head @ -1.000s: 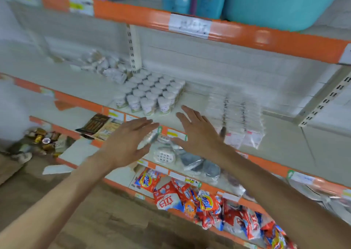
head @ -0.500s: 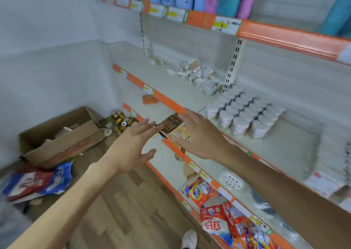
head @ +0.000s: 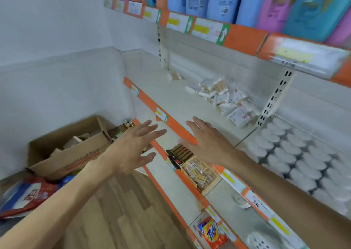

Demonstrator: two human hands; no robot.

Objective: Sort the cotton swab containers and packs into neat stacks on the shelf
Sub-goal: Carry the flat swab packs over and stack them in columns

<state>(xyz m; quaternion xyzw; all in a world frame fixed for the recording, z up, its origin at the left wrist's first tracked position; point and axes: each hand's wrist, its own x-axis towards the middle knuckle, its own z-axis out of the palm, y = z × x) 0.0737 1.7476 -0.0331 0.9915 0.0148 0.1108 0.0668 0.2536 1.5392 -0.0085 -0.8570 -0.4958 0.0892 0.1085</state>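
Both the left hand and the right hand hover empty with fingers spread. The loose swab packs lie heaped on the shelf at one o'clock from the right hand, well apart, with the round containers ranked at three o'clock.

Very little writing can be read here. An orange detergent packet on the lowest shelf at the bottom carries the brand name "Tide" in blue letters on a yellow and orange roundel. A red, white and blue bag lying on the floor at lower left shows large white characters on a red band, too blurred to make out. The price labels along the orange shelf edges, and the print on the tall bottles above them, are too blurred to read.
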